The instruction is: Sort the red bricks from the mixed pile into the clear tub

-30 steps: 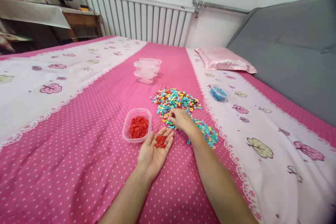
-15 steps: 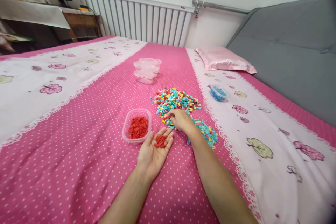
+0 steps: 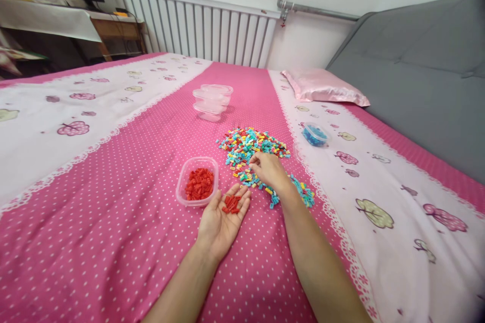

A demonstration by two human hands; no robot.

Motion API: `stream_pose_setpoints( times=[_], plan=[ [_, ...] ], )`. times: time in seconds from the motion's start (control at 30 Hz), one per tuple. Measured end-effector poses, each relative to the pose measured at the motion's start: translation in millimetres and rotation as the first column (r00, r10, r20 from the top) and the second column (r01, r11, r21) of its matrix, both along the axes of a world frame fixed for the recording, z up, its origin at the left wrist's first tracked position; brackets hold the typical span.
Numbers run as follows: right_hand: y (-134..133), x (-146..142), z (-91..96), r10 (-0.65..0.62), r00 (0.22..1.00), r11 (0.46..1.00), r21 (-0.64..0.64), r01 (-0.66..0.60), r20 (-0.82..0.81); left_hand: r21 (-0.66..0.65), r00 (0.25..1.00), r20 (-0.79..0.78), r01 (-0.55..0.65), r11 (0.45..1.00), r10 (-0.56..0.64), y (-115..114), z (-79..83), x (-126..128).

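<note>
Palm up, my left hand (image 3: 221,222) cradles a small heap of red toy bricks (image 3: 231,204) on its slightly curled fingers. Just left of it stands a clear plastic tub (image 3: 182,197), partly filled with more red bricks (image 3: 199,183); the left thumb is at its near right edge. My right hand (image 3: 267,169) is over the mixed pile of toy bricks (image 3: 242,144), which are turquoise, yellow, red and cream. Its fingers are pinched together, and whatever is between them is too small to make out. The right hand and wrist cover part of the pile.
Beyond the pile, several pale plastic containers (image 3: 212,101) sit close together. A lidded-looking tub with blue pieces (image 3: 315,134) lies to the right. Further back are a pink pillow (image 3: 326,87), a grey headboard (image 3: 420,65) and a radiator (image 3: 197,25). The polka-dot bedspread (image 3: 113,212) has wrinkles.
My right hand has shifted a little right and up over the pile, uncovering some bricks near its former place. The left hand and its red bricks have stayed put.
</note>
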State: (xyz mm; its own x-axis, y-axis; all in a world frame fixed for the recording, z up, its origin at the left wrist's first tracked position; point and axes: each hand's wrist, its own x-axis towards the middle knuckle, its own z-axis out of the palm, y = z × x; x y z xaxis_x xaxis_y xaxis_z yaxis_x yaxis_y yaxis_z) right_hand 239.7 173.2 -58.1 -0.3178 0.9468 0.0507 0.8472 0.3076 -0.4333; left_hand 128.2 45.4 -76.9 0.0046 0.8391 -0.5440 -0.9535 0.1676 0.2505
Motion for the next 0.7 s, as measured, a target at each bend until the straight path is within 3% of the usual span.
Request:
stream_pose_setpoints(
  times=[0.13, 0.27, 0.4, 0.47, 0.5, 0.57, 0.63, 0.7],
  plan=[
    [0, 4, 3.7, 0.036, 0.996, 0.999, 0.029, -0.034, -0.082, 0.011, 1.0, 0.001, 0.002, 1.0, -0.002, 0, -0.8, 0],
    [-11, 6, 17.8, 0.216, 0.945, 0.974, -0.012, -0.226, -0.247, 0.014, 1.0, 0.006, -0.001, 1.0, 0.001, 0, -3.3, 0],
    [-28, 7, 36.8, 0.429, 0.822, 0.861, -0.105, -0.497, -0.373, 0.037, 1.0, 0.016, 0.0, 0.999, -0.001, 1, -5.5, -1],
    [-32, 6, 40.9, 0.467, 0.783, 0.823, -0.122, -0.555, -0.411, 0.043, 1.0, 0.019, -0.001, 0.999, 0.0, 1, -5.4, -1],
    [-31, 5, 40.4, 0.456, 0.786, 0.832, -0.113, -0.543, -0.418, 0.041, 1.0, 0.022, -0.001, 0.999, 0.0, 1, -5.0, -1],
    [-27, 2, 34.3, 0.376, 0.841, 0.899, -0.065, -0.432, -0.39, 0.035, 1.0, 0.027, 0.001, 0.999, -0.002, 1, -3.8, -1],
    [-19, -3, 23.6, 0.268, 0.917, 0.96, -0.001, -0.28, -0.295, 0.028, 1.0, 0.03, 0.005, 1.0, -0.006, 1, -2.4, -1],
    [-13, -8, 11.6, 0.208, 0.962, 0.978, 0.041, -0.204, -0.175, 0.024, 1.0, 0.03, 0.005, 1.0, -0.006, 1, -1.5, -1]
  ],
)
